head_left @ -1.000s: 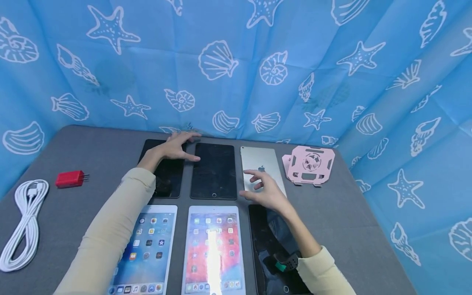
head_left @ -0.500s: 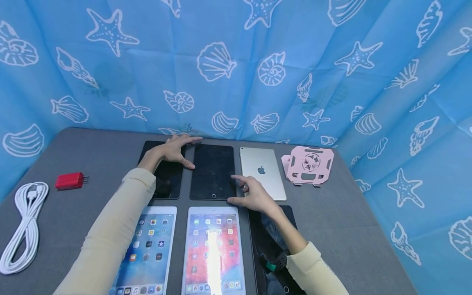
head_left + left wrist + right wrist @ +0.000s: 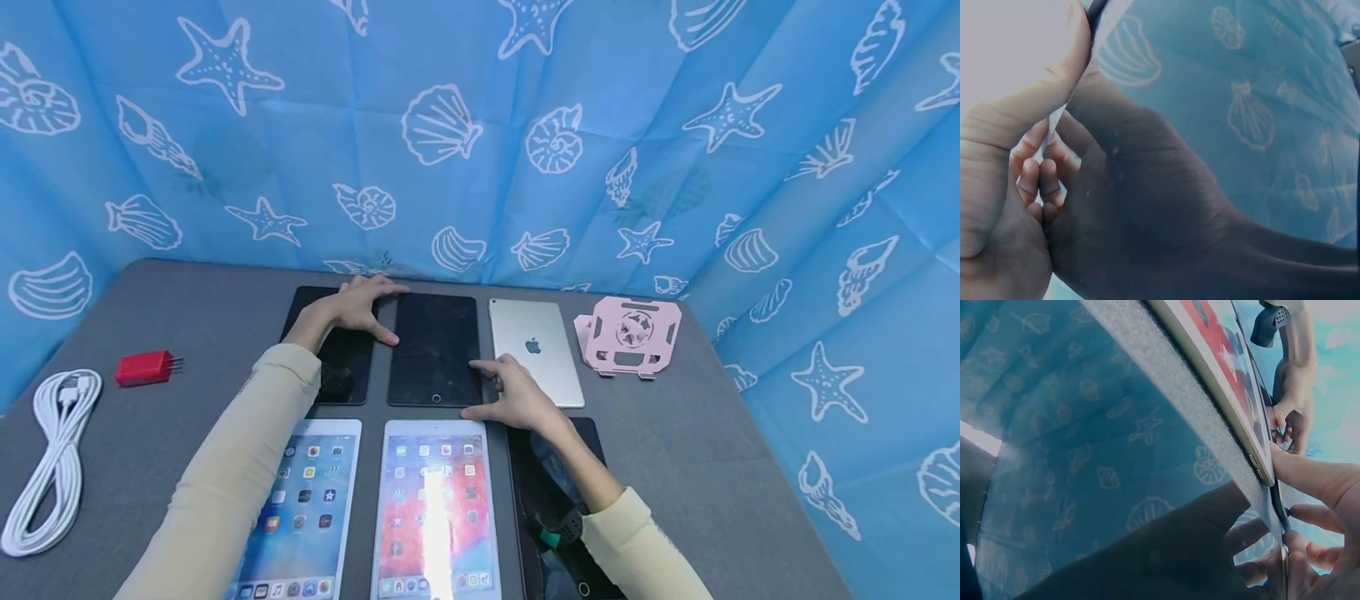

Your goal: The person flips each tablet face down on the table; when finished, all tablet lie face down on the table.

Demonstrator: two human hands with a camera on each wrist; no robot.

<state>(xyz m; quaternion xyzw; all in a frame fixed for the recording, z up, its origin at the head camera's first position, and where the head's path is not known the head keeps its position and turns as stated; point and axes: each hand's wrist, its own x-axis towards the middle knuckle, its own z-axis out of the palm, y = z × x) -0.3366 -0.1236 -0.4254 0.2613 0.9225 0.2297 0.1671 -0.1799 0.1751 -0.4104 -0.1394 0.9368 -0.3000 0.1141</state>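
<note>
A black tablet (image 3: 435,350) with a round home button lies face up in the middle of the back row. My left hand (image 3: 357,307) reaches over the black tablet (image 3: 348,367) beside it, its fingertips and thumb along the middle tablet's upper left edge. At the lower right corner, my right hand (image 3: 517,396) has its index finger by the side edge and its thumb by the bottom edge. Seen in the right wrist view, the right fingers (image 3: 1310,515) bend at a thin dark edge. The left wrist view shows mostly the left palm and its reflection.
A silver tablet (image 3: 532,329) lies back up on the right. In front are two lit white tablets (image 3: 405,562) (image 3: 300,517) and a black one (image 3: 588,437) under my right forearm. A pink stand (image 3: 633,333), red charger plug (image 3: 144,367) and coiled white cable (image 3: 56,454) flank them.
My right hand has moved left and down from over the silver tablet to the middle black tablet's corner. My left thumb has slid slightly down and left; the tablets look little changed.
</note>
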